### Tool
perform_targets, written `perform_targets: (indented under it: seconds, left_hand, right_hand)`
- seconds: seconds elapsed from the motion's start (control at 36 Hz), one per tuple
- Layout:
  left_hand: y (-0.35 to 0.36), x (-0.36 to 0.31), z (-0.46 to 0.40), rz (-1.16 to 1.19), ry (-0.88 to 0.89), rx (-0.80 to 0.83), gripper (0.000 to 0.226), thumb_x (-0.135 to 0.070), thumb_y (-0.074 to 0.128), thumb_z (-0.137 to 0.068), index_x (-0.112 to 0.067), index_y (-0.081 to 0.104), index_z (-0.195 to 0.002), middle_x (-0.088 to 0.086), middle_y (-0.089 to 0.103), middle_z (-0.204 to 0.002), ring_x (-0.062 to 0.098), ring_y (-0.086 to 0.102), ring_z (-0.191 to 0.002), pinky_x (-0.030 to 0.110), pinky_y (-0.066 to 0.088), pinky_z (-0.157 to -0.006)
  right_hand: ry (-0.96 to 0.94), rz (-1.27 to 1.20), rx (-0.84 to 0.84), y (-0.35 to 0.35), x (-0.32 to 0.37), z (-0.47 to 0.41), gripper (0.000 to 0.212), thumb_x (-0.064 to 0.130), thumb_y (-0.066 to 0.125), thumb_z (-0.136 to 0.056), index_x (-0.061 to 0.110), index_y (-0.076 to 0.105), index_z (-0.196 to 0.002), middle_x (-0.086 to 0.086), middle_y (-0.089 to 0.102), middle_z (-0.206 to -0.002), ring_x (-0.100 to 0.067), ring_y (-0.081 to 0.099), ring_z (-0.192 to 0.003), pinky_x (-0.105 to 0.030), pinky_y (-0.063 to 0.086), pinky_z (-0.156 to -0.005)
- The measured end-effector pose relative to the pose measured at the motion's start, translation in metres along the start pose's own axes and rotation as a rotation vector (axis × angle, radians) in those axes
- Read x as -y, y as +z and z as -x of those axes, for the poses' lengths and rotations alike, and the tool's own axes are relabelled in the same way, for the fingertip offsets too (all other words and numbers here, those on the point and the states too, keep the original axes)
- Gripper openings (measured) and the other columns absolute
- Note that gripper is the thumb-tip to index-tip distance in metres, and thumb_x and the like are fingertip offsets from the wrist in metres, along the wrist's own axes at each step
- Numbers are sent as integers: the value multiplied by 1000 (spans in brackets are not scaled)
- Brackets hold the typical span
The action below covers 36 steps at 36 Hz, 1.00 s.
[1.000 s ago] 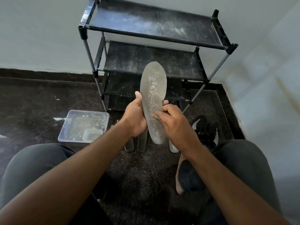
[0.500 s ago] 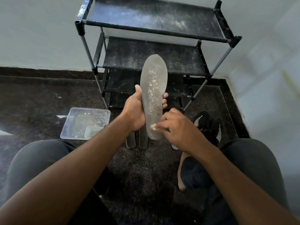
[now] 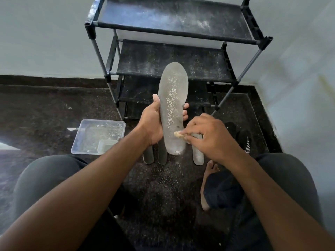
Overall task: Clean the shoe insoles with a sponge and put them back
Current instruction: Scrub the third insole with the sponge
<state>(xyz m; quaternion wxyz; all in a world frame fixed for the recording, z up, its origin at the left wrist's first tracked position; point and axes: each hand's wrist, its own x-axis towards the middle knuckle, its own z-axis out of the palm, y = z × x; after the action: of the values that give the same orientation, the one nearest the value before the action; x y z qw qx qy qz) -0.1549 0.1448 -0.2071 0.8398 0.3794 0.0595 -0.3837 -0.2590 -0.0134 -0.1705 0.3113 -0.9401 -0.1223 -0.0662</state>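
A grey insole (image 3: 172, 98) speckled with pale crumbs stands upright in front of me. My left hand (image 3: 151, 124) grips its lower half, thumb on the left edge and fingers behind. My right hand (image 3: 208, 136) pinches a small tan sponge (image 3: 178, 134) against the insole's lower right edge. Three more grey insoles (image 3: 162, 156) lie on the dark floor just below, partly hidden by my hands. A black shoe (image 3: 243, 138) with white stripes sits on the floor behind my right hand.
A black three-tier shoe rack (image 3: 174, 28), dusted with white specks, stands against the wall ahead. A clear plastic tray (image 3: 87, 142) holding a small container lies on the floor to the left. My knees and a bare foot (image 3: 208, 183) frame the bottom. A wall closes the right side.
My right hand slid down the insole with the sponge, from its middle to the lower right edge. The left hand kept its hold and the insole tipped slightly.
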Motion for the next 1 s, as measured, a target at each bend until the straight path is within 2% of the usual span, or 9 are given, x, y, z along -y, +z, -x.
perform_targets:
  seconds: [0.11,0.19,0.36,0.53,0.61,0.72,0.86,0.92,1.0]
  left_hand:
    - [4,-1,1,11,-2,-9,79,-64,17,-107,-4,58,-137,22,69,-117,28,68,-95,46,55,-102]
    - [3,-2,1,8,10,-11,79,-63,16,-107,-3,56,-139,23,68,-116,29,66,-94,45,55,-101]
    - [3,2,3,13,-19,-23,74,-60,21,-108,-3,57,-139,24,67,-121,31,67,-98,48,57,-96]
    - [2,0,0,82,10,-86,75,-58,18,-109,0,55,-140,27,68,-121,32,68,-99,50,51,-105]
    - [0,1,0,40,-11,-104,75,-58,19,-109,-1,57,-138,26,69,-120,33,68,-99,49,54,-100]
    - [7,10,4,-111,-46,-127,67,-58,26,-109,-7,67,-128,16,76,-113,29,76,-97,42,63,-80]
    - [11,9,4,-107,-64,-82,72,-61,26,-108,-5,62,-137,21,68,-132,34,68,-118,47,55,-100]
    - [9,6,4,-51,-51,-73,73,-61,23,-108,-5,61,-135,24,67,-130,34,70,-108,47,57,-99]
    - [7,4,3,-16,-41,-70,75,-61,21,-108,-4,62,-133,24,69,-122,32,68,-98,48,57,-96]
  right_hand:
    - [37,79,200,12,3,-5,19,37,72,-90,21,82,-98,10,65,-88,-8,45,-84,-32,44,-76]
    - [33,3,370,9,5,4,13,27,77,-86,23,82,-97,9,68,-89,-5,52,-85,-30,44,-79]
    - [48,38,-43,13,3,-8,14,24,75,-91,18,81,-102,8,66,-87,-9,51,-85,-22,44,-78]
    - [25,51,307,17,8,-4,10,24,75,-87,19,82,-93,6,68,-84,-6,54,-81,-29,46,-78]
    - [65,-95,113,7,9,-5,9,20,78,-86,17,82,-93,5,70,-82,-4,56,-76,-14,41,-68]
    - [46,-20,-119,13,7,-24,15,20,74,-92,14,80,-104,1,66,-85,-11,56,-83,-23,46,-73]
    - [2,59,-9,24,6,-24,13,19,71,-93,11,80,-93,-2,60,-81,-14,52,-80,-38,50,-72]
    - [1,63,95,20,5,-16,15,21,72,-91,13,80,-83,1,60,-78,-11,51,-78,-41,50,-70]
    - [14,-8,88,9,6,-8,9,20,73,-90,16,82,-92,4,63,-78,-5,49,-80,-19,45,-74]
